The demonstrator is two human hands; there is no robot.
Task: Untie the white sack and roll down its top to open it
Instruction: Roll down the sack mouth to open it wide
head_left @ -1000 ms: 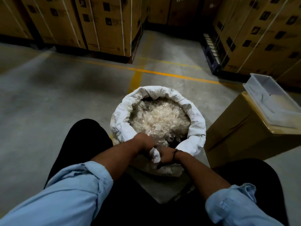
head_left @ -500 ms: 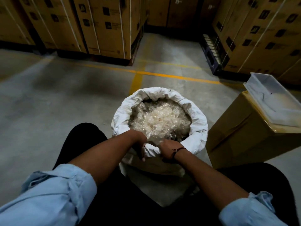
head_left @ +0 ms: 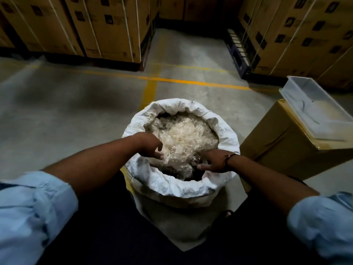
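The white sack (head_left: 183, 186) stands on the floor between my knees, its top rolled down into a thick rim. It is filled with crumpled clear plastic (head_left: 183, 136). My left hand (head_left: 150, 145) hovers inside the sack's left rim with loosely curled fingers, fingertips at the plastic. My right hand (head_left: 214, 161) reaches in over the right rim, thumb stretched left, with its fingertips sunk in the plastic and hidden. Neither hand holds the rim.
A brown carton (head_left: 282, 150) stands right of the sack with a white plastic tray (head_left: 313, 109) on top. Strapped cardboard boxes on pallets (head_left: 107, 29) line the back and the right (head_left: 298, 35). Yellow floor lines (head_left: 152, 79) run behind the sack.
Both hands let go of the near rim of the sack and moved up and apart into its mouth, onto the clear plastic. The view tilted closer over the sack.
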